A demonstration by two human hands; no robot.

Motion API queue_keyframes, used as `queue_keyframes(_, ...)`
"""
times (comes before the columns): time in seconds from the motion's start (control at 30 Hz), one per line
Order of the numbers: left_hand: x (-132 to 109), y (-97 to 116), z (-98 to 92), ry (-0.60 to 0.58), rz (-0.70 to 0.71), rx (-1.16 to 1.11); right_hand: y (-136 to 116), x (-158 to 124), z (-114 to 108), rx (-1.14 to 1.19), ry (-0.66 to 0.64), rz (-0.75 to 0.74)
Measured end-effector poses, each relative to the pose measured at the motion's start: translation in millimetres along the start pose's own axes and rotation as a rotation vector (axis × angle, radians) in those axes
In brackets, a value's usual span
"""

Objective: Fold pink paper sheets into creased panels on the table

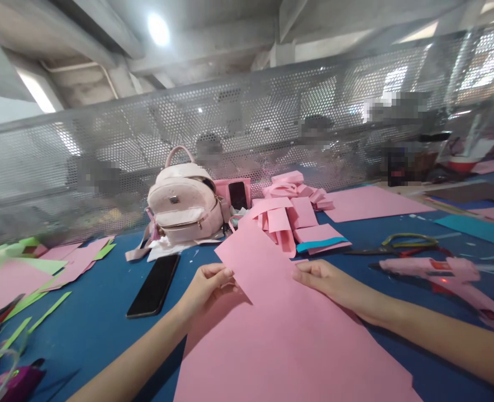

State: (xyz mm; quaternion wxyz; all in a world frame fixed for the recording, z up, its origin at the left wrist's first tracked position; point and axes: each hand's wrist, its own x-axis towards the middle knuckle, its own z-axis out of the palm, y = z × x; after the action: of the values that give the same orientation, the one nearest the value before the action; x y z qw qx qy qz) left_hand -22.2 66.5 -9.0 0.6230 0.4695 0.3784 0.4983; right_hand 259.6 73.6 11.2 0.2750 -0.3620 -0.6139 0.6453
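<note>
My left hand (213, 283) pinches the left edge of a pink paper sheet (259, 257), thumb on top and fingers curled underneath. Opposite it, my right hand (314, 274) grips the same sheet by its right edge. The sheet is lifted at a tilt, its upper left corner raised. Beneath it lies a larger pink sheet (289, 357) that reaches the bottom of the view; where the two overlap, I cannot tell whether they are joined. Just beyond my hands sits a pile of folded pink paper pieces (278, 218), with a blue strip (321, 244) across one piece.
A black phone (153, 286) lies left of my hands, with a pale pink backpack (184, 204) behind it. On the right are a pink glue gun (435, 268) and scissors (410, 241). Green and pink scraps (50, 268) cover the left side. A perforated metal screen (247, 111) stands behind.
</note>
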Motion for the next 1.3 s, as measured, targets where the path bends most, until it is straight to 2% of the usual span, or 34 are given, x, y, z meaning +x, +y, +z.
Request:
queue_keyframes(0.3,-0.1,-1.5,2.9,0.151,0.013,0.11,17.0,11.1,-1.0,-0.242,0.073,-0.028)
queue_keyframes(0.57,-7.1,-12.4,6.8,0.244,-0.004,0.126,20.2,15.0,0.6,-0.262,0.037,-0.011)
queue_keyframes(0.77,-9.7,-9.6,15.1,0.191,-0.014,0.194,22.6,15.8,-4.3,-0.2,0.034,-0.017)
queue_keyframes(0.97,-14.1,-13.0,22.2,0.108,-0.092,0.244,13.0,22.8,12.4,0.0,-0.005,-0.003)
queue_keyframes(1.1,-20.9,-19.1,20.7,0.089,-0.125,0.274,17.3,23.4,16.4,-0.053,0.088,-0.025)
queue_keyframes(1.23,-22.4,-23.7,17.4,0.131,-0.101,0.358,22.7,22.1,12.4,-0.134,0.287,-0.006)
queue_keyframes(1.3,-21.3,-25.2,15.1,0.155,-0.071,0.387,24.1,22.2,10.5,-0.158,0.34,-0.014)
